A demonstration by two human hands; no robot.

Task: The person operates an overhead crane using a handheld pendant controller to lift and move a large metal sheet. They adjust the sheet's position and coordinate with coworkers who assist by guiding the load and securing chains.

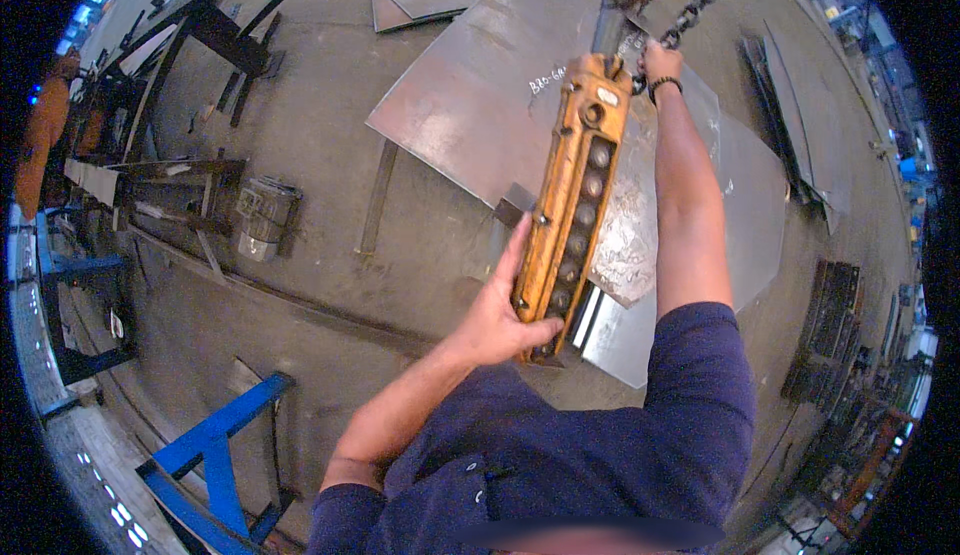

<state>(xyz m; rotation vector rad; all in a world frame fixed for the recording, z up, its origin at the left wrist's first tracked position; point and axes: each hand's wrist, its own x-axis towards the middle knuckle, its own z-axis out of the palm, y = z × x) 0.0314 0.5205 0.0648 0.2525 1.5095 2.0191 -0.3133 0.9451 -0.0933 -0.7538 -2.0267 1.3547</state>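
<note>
A long yellow crane pendant control [565, 225] with a column of round dark buttons hangs tilted in front of me. My left hand [505, 320] is wrapped around its lower end, the thumb across the button side and the fingers along its left edge. Beyond its top, my right hand [660, 63], with a dark beaded bracelet at the wrist, is closed around a heavy metal chain [702, 0]. The chain runs up and off to the upper right. Below both hands lie large flat steel plates [460, 105], partly hidden by the pendant and my right arm.
A blue steel stand [215, 445] is at the lower left. Dark metal frames [225, 40] fill the upper left, near a grey metal container [268, 217]. More plates [790, 105] lean at the right, above a dark stack of metal pieces [825, 330].
</note>
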